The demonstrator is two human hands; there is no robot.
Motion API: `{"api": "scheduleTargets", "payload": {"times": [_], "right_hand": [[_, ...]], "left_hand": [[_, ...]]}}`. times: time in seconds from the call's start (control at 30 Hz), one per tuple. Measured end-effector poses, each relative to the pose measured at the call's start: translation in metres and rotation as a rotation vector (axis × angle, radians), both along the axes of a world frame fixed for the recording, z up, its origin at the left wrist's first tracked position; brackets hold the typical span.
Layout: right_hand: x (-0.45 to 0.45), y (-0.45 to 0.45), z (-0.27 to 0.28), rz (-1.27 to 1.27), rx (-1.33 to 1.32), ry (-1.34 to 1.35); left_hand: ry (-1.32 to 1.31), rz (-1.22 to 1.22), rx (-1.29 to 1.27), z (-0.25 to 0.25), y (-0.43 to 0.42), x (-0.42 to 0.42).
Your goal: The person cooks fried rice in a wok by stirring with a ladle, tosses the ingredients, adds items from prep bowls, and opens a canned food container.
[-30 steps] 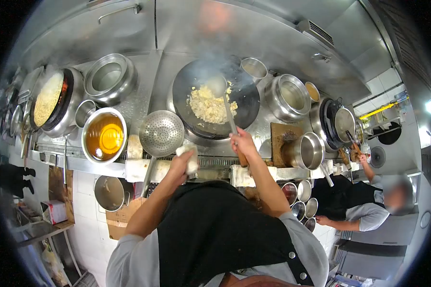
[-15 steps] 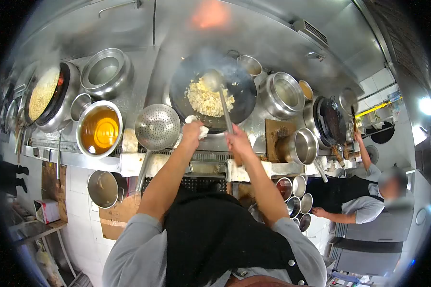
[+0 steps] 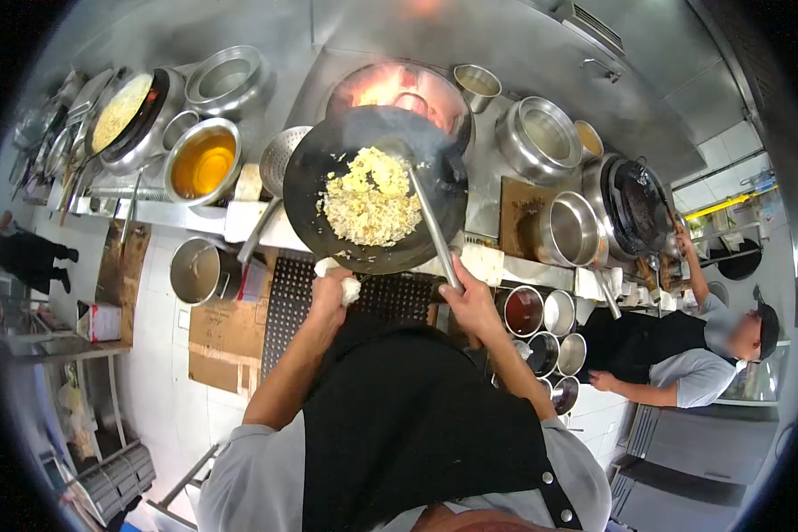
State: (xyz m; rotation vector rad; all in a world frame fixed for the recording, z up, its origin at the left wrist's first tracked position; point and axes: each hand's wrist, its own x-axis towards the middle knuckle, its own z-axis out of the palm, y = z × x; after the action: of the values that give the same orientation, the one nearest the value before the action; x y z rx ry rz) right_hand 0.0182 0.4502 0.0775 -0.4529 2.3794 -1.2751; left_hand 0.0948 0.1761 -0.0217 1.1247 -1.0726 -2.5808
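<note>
My left hand [image 3: 329, 300] is closed around a folded white cloth [image 3: 350, 290] at the near rim of a black wok [image 3: 305, 195]. Egg and rice [image 3: 371, 213] lie in a loose heap inside it. My right hand [image 3: 473, 303] grips the handle of a metal ladle [image 3: 431, 223], whose bowl rests at the far side of the heap. The wok is off its burner [image 3: 461, 102], tilted towards me and overhanging the stove's front edge. Orange flames [image 3: 395, 89] burn in the exposed burner behind it.
A perforated strainer [image 3: 279, 164] sits partly behind the wok's left side. Left of it stands a bowl of oil [image 3: 206, 164]. At right are a steel pot [image 3: 541, 133], another pot [image 3: 569, 229] and several sauce containers [image 3: 524, 310]. A co-worker [image 3: 665, 350] stands at another wok.
The wok has come off the burner towards me, baring the flames. Both hands have moved nearer my body, and the ladle came along. The view has shifted too.
</note>
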Motion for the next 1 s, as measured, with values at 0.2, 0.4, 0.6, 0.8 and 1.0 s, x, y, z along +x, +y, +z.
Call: {"api": "scheduleTargets", "payload": {"times": [0.2,0.4,0.6,0.8,1.0], "right_hand": [[0.018,0.019,-0.038,0.141,0.147,0.288],[-0.002,0.012,-0.044,0.145,0.282,0.266],[0.022,-0.002,-0.023,0.163,0.141,0.366],[0.063,-0.024,-0.109,0.016,-0.309,-0.018],[0.165,-0.112,-0.063,-0.155,-0.614,-0.439]], "left_hand": [[-0.090,-0.093,-0.007,0.007,0.013,0.040],[-0.042,0.123,-0.193,-0.006,0.036,0.173],[-0.167,0.592,-0.023,-0.047,0.073,0.367],[-0.441,1.127,-0.165,-0.064,0.121,0.555],[-0.388,1.644,-0.102,-0.054,0.199,0.764]]}}
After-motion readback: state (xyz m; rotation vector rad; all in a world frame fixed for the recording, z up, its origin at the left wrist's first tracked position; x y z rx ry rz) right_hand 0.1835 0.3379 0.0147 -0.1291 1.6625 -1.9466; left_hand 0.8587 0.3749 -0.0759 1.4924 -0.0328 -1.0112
